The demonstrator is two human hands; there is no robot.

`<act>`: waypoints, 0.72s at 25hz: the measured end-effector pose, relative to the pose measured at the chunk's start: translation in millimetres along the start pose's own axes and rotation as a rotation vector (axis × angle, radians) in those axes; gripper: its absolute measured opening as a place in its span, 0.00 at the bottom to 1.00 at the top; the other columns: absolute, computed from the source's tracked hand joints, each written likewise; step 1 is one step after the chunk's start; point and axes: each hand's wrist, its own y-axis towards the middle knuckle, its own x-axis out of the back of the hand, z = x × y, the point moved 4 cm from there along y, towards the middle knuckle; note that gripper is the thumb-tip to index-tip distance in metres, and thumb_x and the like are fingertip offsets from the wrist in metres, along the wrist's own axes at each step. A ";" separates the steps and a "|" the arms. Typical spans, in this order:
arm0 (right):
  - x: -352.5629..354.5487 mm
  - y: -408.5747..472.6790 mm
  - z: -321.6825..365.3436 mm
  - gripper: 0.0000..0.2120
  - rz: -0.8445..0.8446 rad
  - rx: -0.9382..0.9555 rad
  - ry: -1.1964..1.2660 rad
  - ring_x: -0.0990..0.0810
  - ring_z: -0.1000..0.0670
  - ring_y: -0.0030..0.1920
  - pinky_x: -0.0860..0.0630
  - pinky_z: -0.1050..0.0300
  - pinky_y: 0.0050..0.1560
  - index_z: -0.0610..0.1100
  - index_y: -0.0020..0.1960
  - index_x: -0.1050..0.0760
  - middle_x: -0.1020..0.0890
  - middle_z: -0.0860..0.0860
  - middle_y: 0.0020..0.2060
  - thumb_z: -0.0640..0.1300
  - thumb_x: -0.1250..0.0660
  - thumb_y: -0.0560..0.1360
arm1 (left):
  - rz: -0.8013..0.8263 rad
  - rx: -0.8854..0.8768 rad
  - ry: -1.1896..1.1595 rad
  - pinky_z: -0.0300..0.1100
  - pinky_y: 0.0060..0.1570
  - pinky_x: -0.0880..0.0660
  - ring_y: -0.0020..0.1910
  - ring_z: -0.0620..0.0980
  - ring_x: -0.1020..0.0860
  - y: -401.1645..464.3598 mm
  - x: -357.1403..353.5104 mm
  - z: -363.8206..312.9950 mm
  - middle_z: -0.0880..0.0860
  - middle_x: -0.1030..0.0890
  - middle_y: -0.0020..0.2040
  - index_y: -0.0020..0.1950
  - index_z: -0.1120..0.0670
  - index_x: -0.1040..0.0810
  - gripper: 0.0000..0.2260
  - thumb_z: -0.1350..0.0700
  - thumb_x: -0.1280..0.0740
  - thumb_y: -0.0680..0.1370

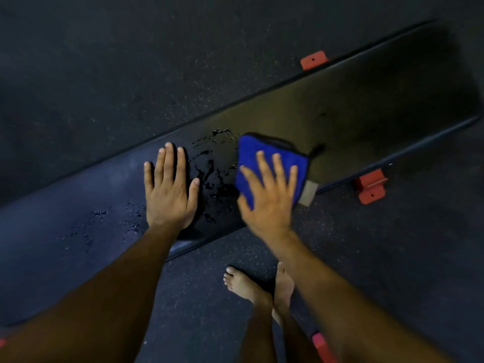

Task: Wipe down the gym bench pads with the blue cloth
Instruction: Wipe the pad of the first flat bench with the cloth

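Bare feet [251,284] standing on the dark speckled rubber floor [209,323] just beside the bench, red metal foot bracket [323,348] showing at the bottom edge

Left hand [169,189] lying flat on the long black padded vinyl bench pad [353,121], fingers straight and spread, holding nothing, looks like it's bracing

Right hand [271,195] pressing flat on the folded blue microfibre cloth [264,155], fingers splayed and straight, not curling round it; hand is motion-blurred

Cloth is sitting on the pad mid-length, at the near edge, its lower corner overhanging slightly. Wet liquid droplets [212,163] are pooling on the pad between the two hands, a few more specks left of the left hand

Handling, my read: cloth is light, soft, limp, so it's going to bunch if pinched at a corner; flat palm over the middle is the right hold. Vinyl is looking smooth and slick where wet, padded so it gives a bit under pressure. Nothing fragile

Pale care tag [309,193] hanging off the cloth's near corner, no legible text. No brand or writing readable anywhere

Further out: two more red metal foot brackets [371,186] flanking the pad's far half, pad end fading into shadow
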 end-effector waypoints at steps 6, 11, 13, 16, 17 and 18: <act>6.9 -4.1 -44.6 0.30 0.051 0.167 -0.037 0.42 0.42 0.78 0.49 0.33 0.76 0.50 0.73 0.31 0.37 0.47 0.77 0.48 0.30 0.71 | -0.010 0.010 -0.019 0.58 0.81 0.57 0.83 0.53 0.54 0.5 0.8 -0.7 0.56 0.52 0.84 0.84 0.57 0.51 0.31 0.42 0.54 0.85; 30.8 17.5 -120.1 0.24 -0.181 -0.208 0.048 0.39 0.42 0.76 0.49 0.29 0.74 0.48 0.69 0.28 0.33 0.46 0.75 0.49 0.36 0.73 | -0.017 0.009 -0.007 0.56 0.81 0.60 0.83 0.52 0.55 0.5 0.8 -4.2 0.56 0.53 0.85 0.84 0.56 0.53 0.31 0.41 0.55 0.85; 19.9 8.0 -79.7 0.25 -0.218 -0.265 0.111 0.39 0.41 0.76 0.50 0.29 0.74 0.48 0.68 0.26 0.33 0.46 0.75 0.50 0.37 0.71 | -0.006 0.006 0.000 0.56 0.80 0.60 0.83 0.53 0.55 0.9 2.6 -2.5 0.56 0.53 0.84 0.84 0.56 0.53 0.31 0.41 0.55 0.85; -13.3 -31.4 22.8 0.27 -0.099 -0.107 0.128 0.41 0.41 0.77 0.49 0.29 0.74 0.49 0.68 0.27 0.34 0.47 0.76 0.49 0.32 0.69 | 0.010 -0.004 -0.014 0.57 0.80 0.59 0.83 0.54 0.53 0.1 5.3 -3.4 0.57 0.52 0.84 0.84 0.56 0.51 0.31 0.41 0.55 0.85; -19.9 -44.0 49.3 0.28 -0.048 -0.032 0.142 0.43 0.42 0.78 0.49 0.30 0.75 0.50 0.68 0.27 0.35 0.47 0.76 0.47 0.29 0.69 | 0.015 -0.008 -0.032 0.57 0.80 0.58 0.83 0.54 0.53 0.5 7.0 -5.0 0.57 0.51 0.84 0.84 0.56 0.50 0.31 0.41 0.56 0.85; -23.1 -52.8 61.7 0.29 -0.009 0.028 0.166 0.44 0.43 0.78 0.50 0.31 0.76 0.50 0.69 0.28 0.36 0.48 0.77 0.45 0.27 0.69 | 0.025 -0.018 -0.060 0.57 0.80 0.57 0.83 0.54 0.52 1.4 9.8 -4.6 0.57 0.51 0.84 0.84 0.56 0.49 0.32 0.40 0.56 0.84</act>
